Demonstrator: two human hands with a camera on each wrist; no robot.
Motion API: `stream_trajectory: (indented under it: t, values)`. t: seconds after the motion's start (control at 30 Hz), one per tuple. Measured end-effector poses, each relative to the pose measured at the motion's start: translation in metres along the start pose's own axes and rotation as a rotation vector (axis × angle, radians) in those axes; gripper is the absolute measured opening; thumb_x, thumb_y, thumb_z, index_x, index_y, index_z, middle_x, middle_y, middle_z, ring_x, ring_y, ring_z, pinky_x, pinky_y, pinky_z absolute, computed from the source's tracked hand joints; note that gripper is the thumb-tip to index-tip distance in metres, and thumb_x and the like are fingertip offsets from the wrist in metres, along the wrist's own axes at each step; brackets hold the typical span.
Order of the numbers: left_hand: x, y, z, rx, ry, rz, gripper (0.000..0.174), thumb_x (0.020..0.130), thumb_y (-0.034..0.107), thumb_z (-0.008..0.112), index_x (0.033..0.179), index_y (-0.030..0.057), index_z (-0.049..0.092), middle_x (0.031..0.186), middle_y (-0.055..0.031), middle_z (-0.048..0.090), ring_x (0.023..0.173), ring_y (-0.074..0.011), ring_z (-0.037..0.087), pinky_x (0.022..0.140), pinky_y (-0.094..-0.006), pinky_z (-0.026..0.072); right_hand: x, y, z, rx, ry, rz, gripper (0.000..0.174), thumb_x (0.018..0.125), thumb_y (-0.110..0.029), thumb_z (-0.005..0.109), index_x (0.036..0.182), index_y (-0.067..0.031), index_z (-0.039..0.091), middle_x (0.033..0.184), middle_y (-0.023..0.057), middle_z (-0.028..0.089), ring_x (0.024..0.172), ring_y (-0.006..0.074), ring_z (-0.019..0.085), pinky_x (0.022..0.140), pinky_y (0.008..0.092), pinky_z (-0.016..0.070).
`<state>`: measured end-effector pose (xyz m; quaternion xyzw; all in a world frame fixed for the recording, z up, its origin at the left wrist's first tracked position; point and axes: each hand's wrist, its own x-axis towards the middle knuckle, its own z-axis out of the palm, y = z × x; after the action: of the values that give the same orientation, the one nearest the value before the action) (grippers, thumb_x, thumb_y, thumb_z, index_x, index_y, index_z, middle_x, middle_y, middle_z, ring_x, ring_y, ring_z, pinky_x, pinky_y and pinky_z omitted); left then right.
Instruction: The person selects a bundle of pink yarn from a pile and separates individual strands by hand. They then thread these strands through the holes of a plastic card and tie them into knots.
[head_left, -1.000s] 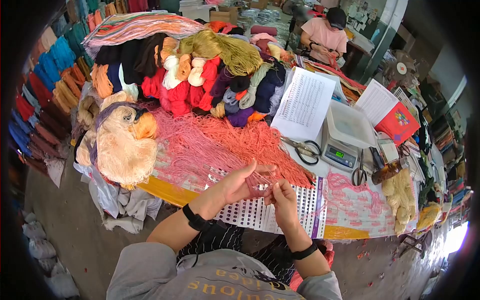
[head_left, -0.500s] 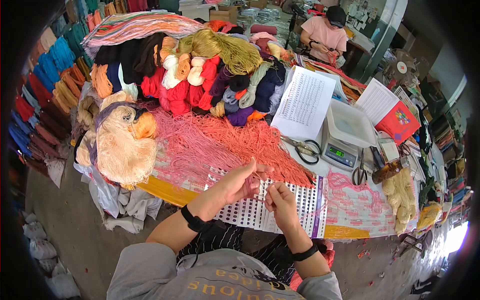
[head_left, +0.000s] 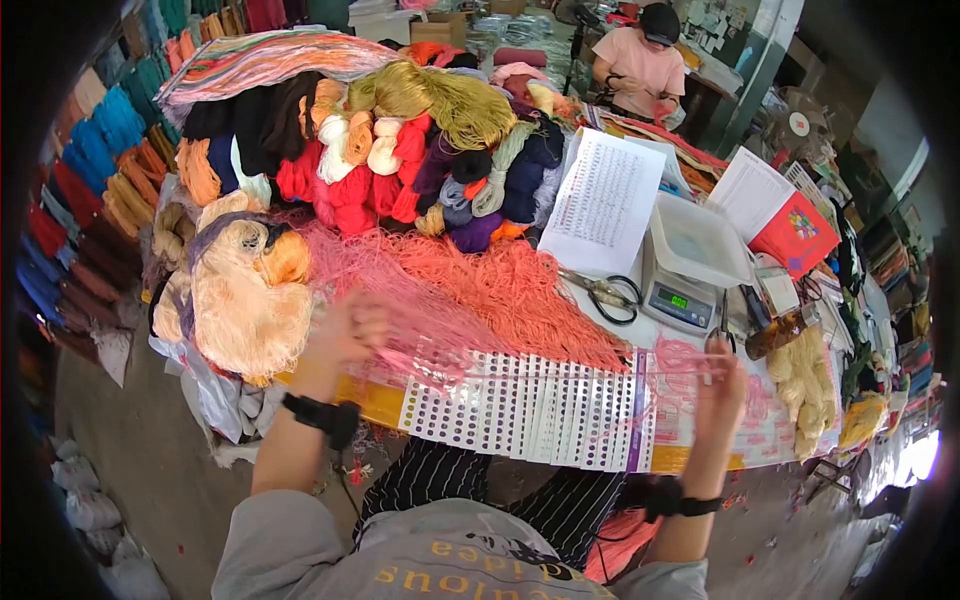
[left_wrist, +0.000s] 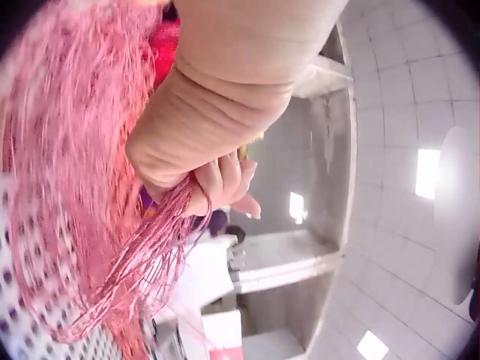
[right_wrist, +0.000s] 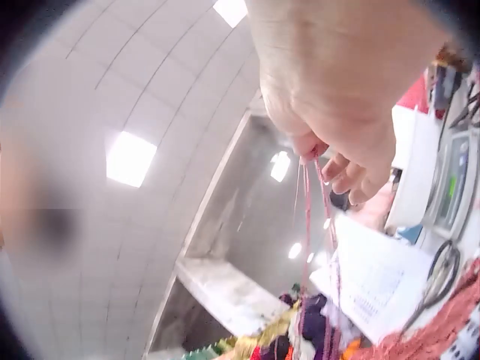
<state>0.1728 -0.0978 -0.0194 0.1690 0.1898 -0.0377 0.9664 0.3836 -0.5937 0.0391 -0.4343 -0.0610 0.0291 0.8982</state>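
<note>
Out to the left, my left hand (head_left: 355,328), blurred in the head view, grips a bundle of pink thread (left_wrist: 142,255) that droops from its curled fingers. My right hand (head_left: 720,385) is far to the right and pinches a few pink strands (right_wrist: 308,217) between thumb and finger. Stretched strands run between the two hands, over white cards with rows of dark dots (head_left: 520,420). Behind the left hand lies a loose heap of pink thread (head_left: 370,265), and a coral heap (head_left: 530,300) adjoins it.
Cream yarn (head_left: 250,310) is piled at the left, with many coloured skeins (head_left: 440,100) behind. Black-handled scissors (head_left: 625,300), a scale (head_left: 682,303) with a clear tray, and printed sheets (head_left: 605,200) lie to the right. Another person (head_left: 640,70) sits beyond the table.
My hands were close together over the dotted cards with pink thread between them. They have moved wide apart, left hand leftward and right hand rightward, drawing strands out between them.
</note>
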Motion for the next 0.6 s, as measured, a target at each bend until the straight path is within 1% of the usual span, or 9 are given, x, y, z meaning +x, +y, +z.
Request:
stream_trajectory:
  t: [0.03, 0.1, 0.17, 0.23, 0.33, 0.4, 0.47, 0.5, 0.6]
  values:
    - [-0.011, 0.024, -0.021, -0.07, -0.066, 0.091, 0.022, 0.088, 0.023, 0.043, 0.088, 0.0073, 0.058, 0.055, 0.006, 0.029, 0.043, -0.0057, 0.023, 0.036, -0.0209, 0.0181, 0.012, -0.014, -0.035, 0.091, 0.042, -0.041, 0.026, 0.092, -0.021, 0.051, 0.097, 0.004, 0.058, 0.112, 0.0165, 0.057, 0.096, 0.0196, 0.056, 0.089, 0.0355, 0.046]
    - [-0.035, 0.072, -0.033, 0.073, 0.601, 0.508, 0.031, 0.094, 0.03, 0.038, 0.102, 0.0069, 0.058, 0.054, 0.0064, 0.028, 0.042, -0.0061, 0.022, 0.036, -0.0205, 0.0179, 0.039, -0.054, -0.114, 0.489, -0.121, 0.129, 0.024, 0.092, -0.015, 0.05, 0.103, 0.0054, 0.053, 0.107, 0.0161, 0.057, 0.091, 0.0169, 0.057, 0.088, 0.0298, 0.0474]
    - [-0.072, 0.123, -0.062, -0.25, 0.295, 0.643, 0.042, 0.098, 0.037, 0.029, 0.113, 0.0063, 0.054, 0.054, 0.0067, 0.028, 0.042, -0.0061, 0.021, 0.036, -0.0207, 0.0178, 0.054, -0.103, -0.182, 0.661, -0.067, 0.161, 0.02, 0.092, -0.013, 0.051, 0.103, 0.0031, 0.052, 0.096, 0.0108, 0.058, 0.083, 0.0135, 0.056, 0.077, 0.0239, 0.0488]
    - [-0.1, 0.139, -0.051, -0.232, 0.095, 0.836, 0.05, 0.098, 0.043, 0.027, 0.123, 0.0057, 0.049, 0.056, 0.0053, 0.03, 0.041, -0.0053, 0.02, 0.037, -0.02, 0.0183, 0.067, -0.143, -0.245, 0.024, 0.214, -0.4, 0.017, 0.091, -0.014, 0.053, 0.103, -0.0012, 0.053, 0.086, 0.0055, 0.055, 0.072, 0.0101, 0.052, 0.062, 0.0184, 0.0439]
    - [-0.104, 0.116, 0.016, 0.094, 0.039, 0.903, 0.046, 0.097, 0.041, 0.033, 0.123, 0.0062, 0.049, 0.056, 0.0052, 0.03, 0.041, -0.0044, 0.02, 0.036, -0.0203, 0.0179, 0.041, -0.148, -0.164, -0.672, 0.304, -0.521, 0.015, 0.091, -0.02, 0.055, 0.097, -0.0057, 0.056, 0.079, 0.0001, 0.053, 0.064, 0.0067, 0.045, 0.055, 0.0181, 0.0369]
    - [-0.079, 0.075, 0.054, 0.21, -0.202, 0.751, 0.041, 0.096, 0.034, 0.041, 0.125, 0.0062, 0.048, 0.058, 0.0059, 0.034, 0.041, -0.0044, 0.024, 0.037, -0.0193, 0.0193, 0.056, -0.103, -0.124, -0.442, 0.377, -0.327, 0.021, 0.091, -0.027, 0.055, 0.096, -0.0075, 0.06, 0.07, -0.0057, 0.047, 0.06, 0.0037, 0.039, 0.053, 0.0196, 0.0331]
    - [-0.035, 0.034, 0.058, 0.208, 0.068, 0.6, 0.036, 0.091, 0.025, 0.048, 0.122, 0.006, 0.05, 0.063, 0.0051, 0.044, 0.045, -0.0049, 0.033, 0.04, -0.018, 0.0243, 0.027, -0.042, -0.035, -0.838, 0.152, -0.249, 0.024, 0.09, -0.029, 0.054, 0.097, -0.0072, 0.063, 0.068, -0.0058, 0.048, 0.06, 0.0048, 0.041, 0.055, 0.0203, 0.0343]
    - [0.002, -0.007, 0.058, 0.727, 0.287, 0.881, 0.032, 0.086, 0.019, 0.054, 0.115, 0.0038, 0.054, 0.071, 0.0022, 0.054, 0.052, -0.0053, 0.041, 0.045, -0.0172, 0.0292, 0.027, -0.005, -0.028, -0.981, 0.054, -0.227, 0.024, 0.089, -0.028, 0.053, 0.097, -0.0064, 0.062, 0.069, -0.0036, 0.052, 0.063, 0.0074, 0.047, 0.058, 0.0221, 0.0378]
    - [0.051, -0.068, 0.046, 0.242, -0.159, 0.009, 0.037, 0.092, 0.031, 0.043, 0.114, 0.004, 0.056, 0.108, -0.0065, 0.062, 0.075, -0.0133, 0.057, 0.06, -0.0235, 0.046, 0.0, 0.084, 0.014, -1.028, -0.293, -0.06, 0.017, 0.086, -0.012, 0.055, 0.1, -0.0024, 0.053, 0.071, 0.0045, 0.059, 0.065, 0.0103, 0.054, 0.062, 0.0246, 0.0437]
